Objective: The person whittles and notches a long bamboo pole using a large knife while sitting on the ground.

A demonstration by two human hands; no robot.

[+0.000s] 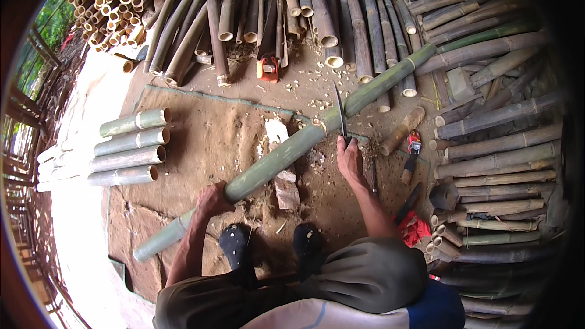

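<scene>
A long green bamboo pole [268, 164] lies slantwise in front of me, from near left to far right. My left hand [212, 200] is closed around its nearer part. In my right hand [350, 158] is the dark handle of a knife [340, 106] with a long, narrow blade pointing away from me. The blade lies across the pole's side in view; whether it touches cannot be made out. Just left of the blade, a pale, roughened ring marks a joint of the pole. Under the pole's middle is a split wooden block [286, 192].
Several short cut bamboo lengths [128, 161] lie at left. Bamboo poles [359, 24] are stacked at the back, more [499, 158] at right. An orange-handled tool [267, 69], a red-and-black tool [413, 149] and a red bag [414, 229] rest on the ground. Shavings litter the brown mat [177, 122].
</scene>
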